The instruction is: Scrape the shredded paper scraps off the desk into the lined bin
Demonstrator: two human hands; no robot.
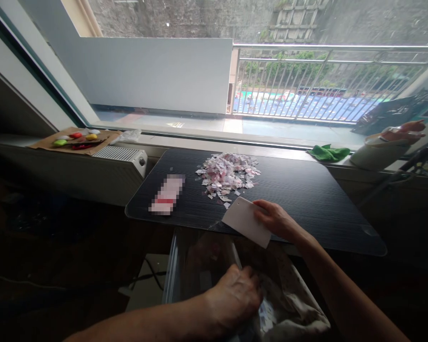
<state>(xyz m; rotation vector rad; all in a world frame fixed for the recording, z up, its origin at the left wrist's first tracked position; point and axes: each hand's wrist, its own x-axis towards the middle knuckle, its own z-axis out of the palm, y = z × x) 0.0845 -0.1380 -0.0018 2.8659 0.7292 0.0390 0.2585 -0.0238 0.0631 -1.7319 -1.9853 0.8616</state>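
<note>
Across the middle, a broad black wood-grain table (299, 190) with rounded corners, seemingly useful as a dark ground for seeing pale paper. Below the near edge, a deep, clear plastic container (169, 275), open upward and close under the table, apparently ready for anything coming over the brink. At its right side, a rumpled cream cloth (296, 308); hard to tell whether inside or hung over. Toward the table's far side, a loose mound of small white and pink paper scraps (230, 171), heaped probably for containment. Holds the left hand (235, 292) low over the container with fingers curled in, perhaps for steadying; cannot tell whether clenched bare or grasping something. With the fingers of the right hand (274, 218), grasps a stiff white rectangular card (246, 221) by its right end, likely to leave the opposite edge free, facing the scraps. Left of the mound, a blurred pink strip with a red band (166, 195), lying apart, presumably to avoid mixing.
</note>
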